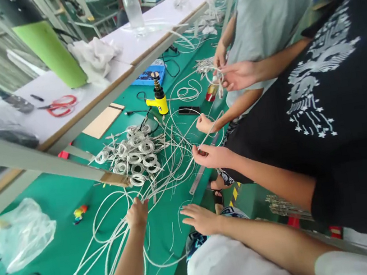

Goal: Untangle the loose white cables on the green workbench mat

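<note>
Your left hand point(137, 213) reaches forward over the green table point(67, 263), its fingers curled down onto the loose white cables point(115, 238) that sprawl across the table in long loops; whether they actually pinch a strand you cannot tell, since the back of the hand hides them. Your right hand point(200, 219) lies flat near the table's edge, fingers spread wide and holding nothing, just beside a few stray cable ends. Ahead of your left hand sits a heap of coiled cable bundles point(136, 155), and beyond it a yellow tool point(160, 99) stands upright near a black phone point(189, 110). A metal ruler point(200, 176) lies along the table's edge. To your right, a person in a black shirt point(329, 103) holds a white strand between two hands point(208, 154), and farther along another person in a grey shirt point(265, 16) handles more cable. A clear plastic bag point(19, 235) lies at the left, red scissors point(61, 105) on the raised white shelf point(60, 88).
</note>
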Available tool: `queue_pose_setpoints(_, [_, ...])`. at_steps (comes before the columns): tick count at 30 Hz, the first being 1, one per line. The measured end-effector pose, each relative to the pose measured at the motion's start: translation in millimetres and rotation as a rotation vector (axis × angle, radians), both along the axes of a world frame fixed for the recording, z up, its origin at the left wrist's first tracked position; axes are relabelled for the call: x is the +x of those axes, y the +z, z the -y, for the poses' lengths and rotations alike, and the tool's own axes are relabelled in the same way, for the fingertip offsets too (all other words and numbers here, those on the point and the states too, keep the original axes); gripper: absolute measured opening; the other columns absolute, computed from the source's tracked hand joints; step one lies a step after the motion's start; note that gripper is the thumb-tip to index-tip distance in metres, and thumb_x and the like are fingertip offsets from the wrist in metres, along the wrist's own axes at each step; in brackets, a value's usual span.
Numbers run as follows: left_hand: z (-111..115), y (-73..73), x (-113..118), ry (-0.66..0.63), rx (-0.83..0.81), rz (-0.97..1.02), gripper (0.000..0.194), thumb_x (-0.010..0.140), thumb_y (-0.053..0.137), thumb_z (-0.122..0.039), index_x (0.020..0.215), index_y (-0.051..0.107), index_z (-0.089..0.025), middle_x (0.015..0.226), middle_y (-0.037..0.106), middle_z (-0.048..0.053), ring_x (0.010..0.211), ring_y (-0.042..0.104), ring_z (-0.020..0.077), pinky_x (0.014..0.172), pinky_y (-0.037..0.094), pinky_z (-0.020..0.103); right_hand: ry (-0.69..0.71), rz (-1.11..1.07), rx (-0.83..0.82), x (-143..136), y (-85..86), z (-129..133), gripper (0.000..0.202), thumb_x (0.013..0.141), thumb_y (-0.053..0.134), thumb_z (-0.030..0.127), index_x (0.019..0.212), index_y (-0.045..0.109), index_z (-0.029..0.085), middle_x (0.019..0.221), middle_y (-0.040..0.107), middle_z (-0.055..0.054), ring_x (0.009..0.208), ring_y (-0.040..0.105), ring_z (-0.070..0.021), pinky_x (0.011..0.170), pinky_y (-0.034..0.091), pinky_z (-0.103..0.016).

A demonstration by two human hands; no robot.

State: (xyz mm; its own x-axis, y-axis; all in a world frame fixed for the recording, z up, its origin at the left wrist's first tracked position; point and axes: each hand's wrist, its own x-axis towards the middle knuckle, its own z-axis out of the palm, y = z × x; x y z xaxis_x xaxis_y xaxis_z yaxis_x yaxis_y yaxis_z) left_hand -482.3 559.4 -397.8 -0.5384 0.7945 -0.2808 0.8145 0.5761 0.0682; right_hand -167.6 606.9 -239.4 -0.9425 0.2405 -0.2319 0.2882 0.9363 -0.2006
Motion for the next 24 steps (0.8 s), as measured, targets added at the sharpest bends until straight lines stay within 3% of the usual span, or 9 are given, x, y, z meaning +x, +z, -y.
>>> queue_pose_setpoints(2, [6.5, -6.9, -2.5, 0.11, -0.027, 0.023, 0.055, 0.09, 0.041, -0.063, 0.098, 0.058, -0.011, 0.08, 0.065, 0.016, 0.074, 0.065, 0.0318, 0.064, 0.049, 0.04, 0.015, -0.022, -0.091, -19.1, -45.4, 42.0, 0.046, 0.084, 0.055, 0.011, 0.125, 0.062, 0.03, 0.146, 0.049, -0.004, 0.139, 0.04, -0.0205, 0.112, 0.036, -0.038])
queue_pose_setpoints(4, [12.7, -11.2, -1.2, 0.144, -0.005, 0.046, 0.048, 0.091, 0.041, -0.057, 0.093, 0.058, -0.011, 0.079, 0.065, 0.015, 0.075, 0.065, 0.0298, 0.064, 0.049, 0.037, -0.072, -0.147, -0.326, -36.3, -84.7, 67.9, 0.051, 0.08, 0.062, 0.012, 0.123, 0.062, 0.039, 0.152, 0.042, 0.002, 0.145, 0.028, -0.0256, 0.119, 0.021, -0.046])
queue_pose_setpoints(7, [28.3, -11.3, 7.7, 0.071, 0.07, 0.075, 0.029, 0.093, 0.043, -0.037, 0.089, 0.058, -0.013, 0.087, 0.065, 0.013, 0.086, 0.065, 0.0261, 0.075, 0.05, 0.036, -0.146, -0.286, -0.557, -51.1, -117.8, 75.3, 0.051, 0.077, 0.066, 0.011, 0.112, 0.064, 0.048, 0.151, 0.042, 0.01, 0.146, 0.024, -0.0259, 0.119, 0.012, -0.048])
queue_pose_setpoints(10, [58.9, -8.0, 24.2, -0.049, 0.144, 0.128, 0.027, 0.094, 0.04, -0.032, 0.096, 0.059, -0.013, 0.101, 0.064, 0.013, 0.098, 0.063, 0.0229, 0.086, 0.05, 0.034, -0.159, -0.312, -0.593, -48.2, -125.4, 60.0, 0.045, 0.076, 0.068, 0.009, 0.106, 0.068, 0.044, 0.146, 0.049, 0.009, 0.143, 0.032, -0.0269, 0.117, 0.02, -0.045])
queue_pose_setpoints(12, [86.9, -9.4, 38.9, -0.115, 0.187, 0.161, 0.034, 0.097, 0.036, -0.032, 0.114, 0.056, -0.012, 0.121, 0.06, 0.014, 0.115, 0.059, 0.0221, 0.098, 0.048, 0.034, -0.154, -0.286, -0.575, -40.3, -125.9, 44.3, 0.043, 0.075, 0.07, 0.01, 0.108, 0.069, 0.038, 0.145, 0.05, 0.005, 0.142, 0.034, -0.0287, 0.116, 0.022, -0.045])
queue_pose_setpoints(15, [131.0, -23.4, 63.4, -0.158, 0.203, 0.177, 0.05, 0.099, 0.03, -0.035, 0.141, 0.039, -0.009, 0.151, 0.039, 0.016, 0.14, 0.038, 0.0233, 0.112, 0.039, 0.037, -0.146, -0.257, -0.555, -29.6, -127.0, 17.8, 0.041, 0.075, 0.07, 0.008, 0.111, 0.07, 0.03, 0.146, 0.049, -0.002, 0.143, 0.031, -0.0283, 0.116, 0.021, -0.043])
queue_pose_setpoints(19, [168.9, -53.3, 93.1, -0.032, 0.148, 0.077, 0.067, 0.098, 0.028, -0.044, 0.148, 0.027, 0.001, 0.157, 0.026, 0.021, 0.147, 0.021, 0.0336, 0.116, 0.032, 0.05, -0.182, -0.314, -0.469, -27.5, -125.9, -14.0, 0.037, 0.078, 0.063, 0.007, 0.112, 0.07, 0.02, 0.146, 0.048, -0.009, 0.143, 0.03, -0.0251, 0.115, 0.024, -0.038])
queue_pose_setpoints(24, [166.9, -66.6, 134.2, 0.136, 0.148, -0.079, 0.073, 0.097, 0.028, -0.045, 0.15, 0.019, 0.004, 0.16, 0.009, 0.026, 0.149, 0.005, 0.0405, 0.116, 0.019, 0.063, -0.285, -0.403, -0.347, -22.0, -124.2, -16.3, 0.046, 0.086, 0.056, 0.015, 0.131, 0.057, 0.022, 0.149, 0.042, -0.011, 0.143, 0.03, -0.0278, 0.116, 0.024, -0.045])
